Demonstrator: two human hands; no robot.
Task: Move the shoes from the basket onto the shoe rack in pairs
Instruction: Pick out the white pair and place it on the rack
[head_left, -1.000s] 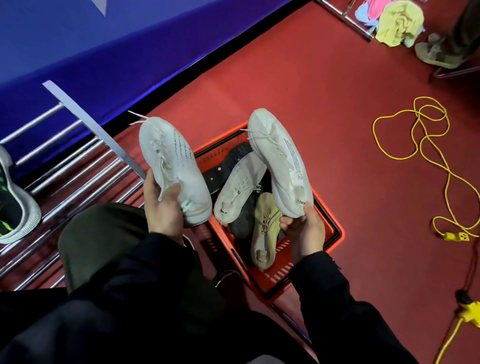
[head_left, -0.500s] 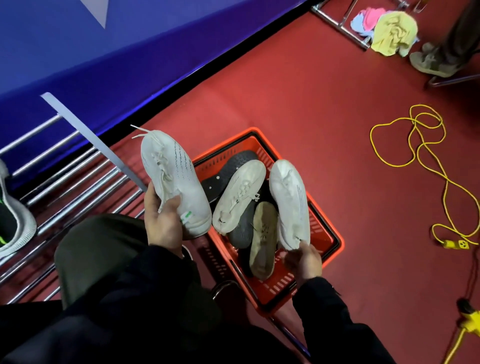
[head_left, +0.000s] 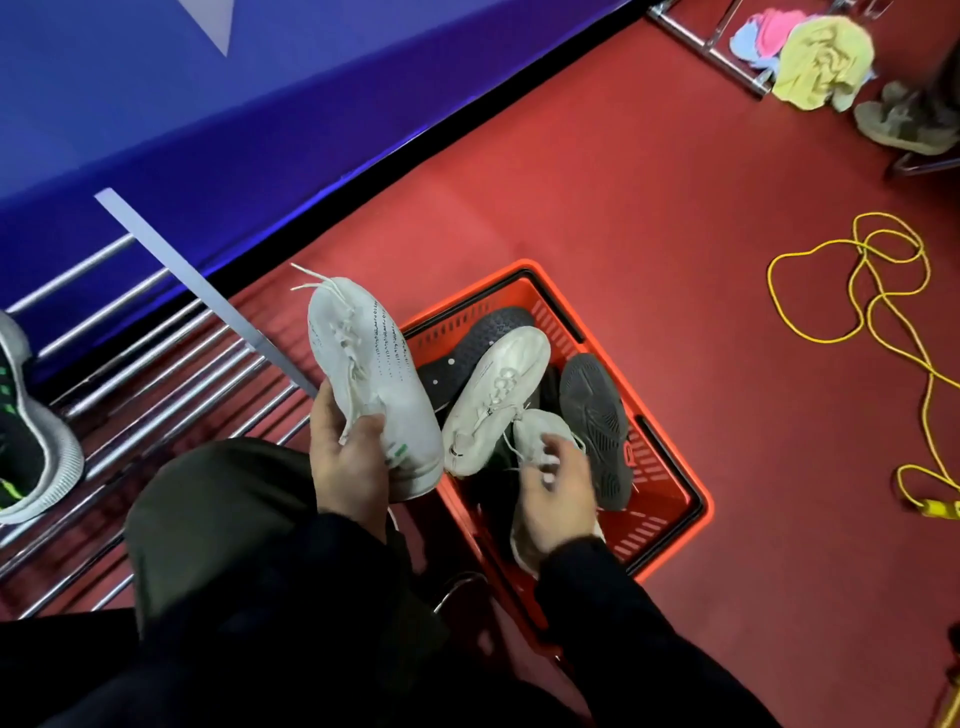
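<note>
- Red carpet floor fills most of the view; blue wall panel runs along the 10-to-12 o'clock side.
- Shoe rack, metal bars, sits at 9 o'clock of the person. Only one shoe visible on it: a black-and-grey trainer with green marks at the far 9 o'clock edge. Its mate is not visible, may be out of frame.
- Orange basket on the floor at centre, just at 3 o'clock of the rack.
- Still in the basket: a white lace-up shoe lying on top, a dark shoe sole-up at its 3 o'clock, another dark shoe at 11 o'clock, partly buried.
- Yellow cable looped on the floor at 3 o'clock, well apart from the basket.
- Cloth pile and someone else's grey shoe at 1 o'clock, far off.
- Left hand grips a white knit shoe by the heel end, toe pointing to 12 o'clock, held between rack and basket.
- Right hand is down in the basket, fingers curled over a pale shoe; looks like a grasp, blurred.
- Progress, my read: early. At most one pair racked, one shoe in hand, its match being sought, at least three more in the basket.
</note>
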